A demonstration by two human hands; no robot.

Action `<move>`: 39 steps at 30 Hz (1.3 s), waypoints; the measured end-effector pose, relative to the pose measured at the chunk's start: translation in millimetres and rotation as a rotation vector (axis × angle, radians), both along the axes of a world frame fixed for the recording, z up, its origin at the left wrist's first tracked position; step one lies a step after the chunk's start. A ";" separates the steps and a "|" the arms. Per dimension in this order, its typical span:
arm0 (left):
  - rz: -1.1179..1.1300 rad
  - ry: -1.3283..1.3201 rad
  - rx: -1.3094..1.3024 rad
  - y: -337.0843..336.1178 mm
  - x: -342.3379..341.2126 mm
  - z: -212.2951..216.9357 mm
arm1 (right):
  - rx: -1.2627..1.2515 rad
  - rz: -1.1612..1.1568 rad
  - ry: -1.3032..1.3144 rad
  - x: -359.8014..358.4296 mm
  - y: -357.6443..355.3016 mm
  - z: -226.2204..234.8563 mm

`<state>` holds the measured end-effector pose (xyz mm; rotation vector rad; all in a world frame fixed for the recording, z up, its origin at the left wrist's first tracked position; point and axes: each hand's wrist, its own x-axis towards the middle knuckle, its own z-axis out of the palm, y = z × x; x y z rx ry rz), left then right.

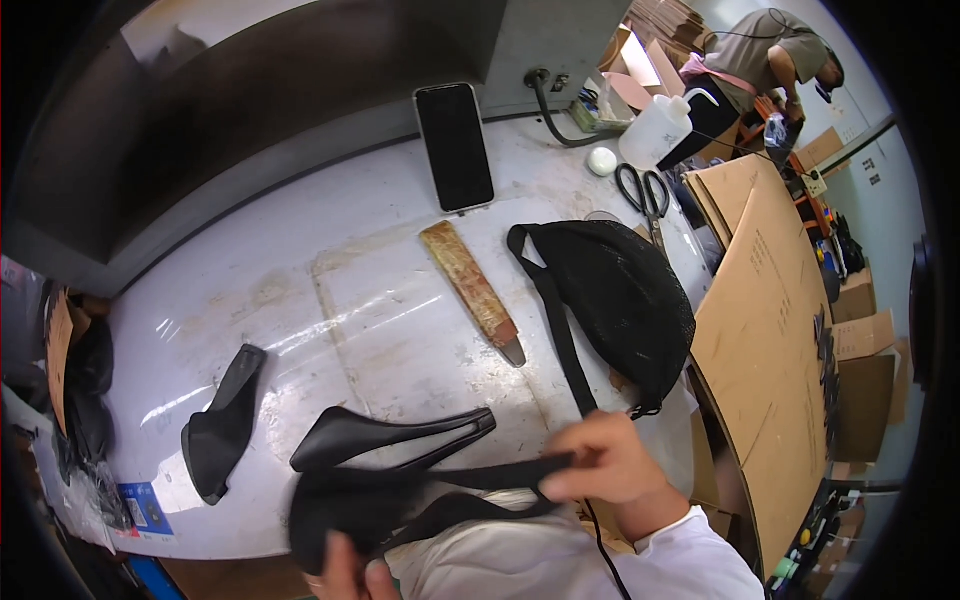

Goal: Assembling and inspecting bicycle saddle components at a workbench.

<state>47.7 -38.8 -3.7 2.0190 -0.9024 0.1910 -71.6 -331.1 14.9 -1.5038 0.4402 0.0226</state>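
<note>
Between my two hands a black piece with long straps (350, 505) is stretched over my lap, partly blurred. Pinched in my right hand (610, 465) are its strap ends. My left hand (350, 575) grips the wide end from below, near the lower edge, its fingers partly cut off. Just beyond lies a black, heel-shaped molded part (350, 440) with a long slotted arm, partly covered by the held piece. A second black molded part (225, 425) rests farther left. Beyond my right hand sits a black mesh bag (620, 300) with a strap.
A tape-wrapped knife (470, 285) lies mid-table, a phone (456, 150) leaning behind it. Black scissors (645, 200), a white squeeze bottle (655, 130) and a round white lid (602, 161) stand back right. Cardboard (765, 340) borders the right side. Another person (765, 60) bends over beyond.
</note>
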 end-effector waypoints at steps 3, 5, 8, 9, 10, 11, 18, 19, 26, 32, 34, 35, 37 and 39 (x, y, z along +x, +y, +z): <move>0.179 0.116 0.103 -5.1 9.4 -17.7 | -0.051 -0.181 -0.017 23.3 10.8 -24.4; 0.180 0.348 0.071 -17.2 20.7 -1.8 | -0.182 -0.176 0.032 34.2 6.4 -33.3; 0.111 0.545 0.048 -30.9 43.7 17.3 | -0.333 -0.148 0.098 41.8 2.0 -47.4; 0.075 0.539 0.077 -29.1 46.8 13.5 | -0.323 -0.140 0.107 42.6 2.4 -46.8; 0.074 0.545 0.082 -28.3 47.0 12.0 | -0.309 -0.131 0.115 43.6 4.2 -46.2; 0.075 0.588 0.065 -27.8 46.9 10.8 | -0.299 -0.118 0.136 46.6 4.5 -41.8; 0.092 0.668 0.085 -20.2 52.3 5.8 | -0.293 -0.025 0.183 54.0 3.7 -41.2; 0.094 0.671 0.083 -19.4 52.6 5.8 | -0.296 -0.033 0.187 54.4 3.8 -40.7; 0.078 0.569 0.138 -20.3 55.6 7.9 | -0.452 -0.036 0.161 58.3 11.9 -41.4; 0.473 0.288 0.442 -27.5 44.9 -3.5 | -0.511 -0.033 0.179 63.1 17.2 -40.8; 0.397 0.565 0.432 -12.7 42.5 -9.1 | -0.481 0.014 0.192 62.4 12.5 -36.5; 0.383 0.751 0.298 -13.2 36.7 -6.9 | -0.445 0.009 0.194 62.4 11.9 -35.1; 0.383 0.757 -0.023 -15.3 23.5 -16.6 | -0.404 0.034 0.179 60.9 10.4 -35.6; 0.423 0.734 -0.162 -21.0 13.6 -28.8 | -0.328 0.035 0.141 54.1 7.6 -45.8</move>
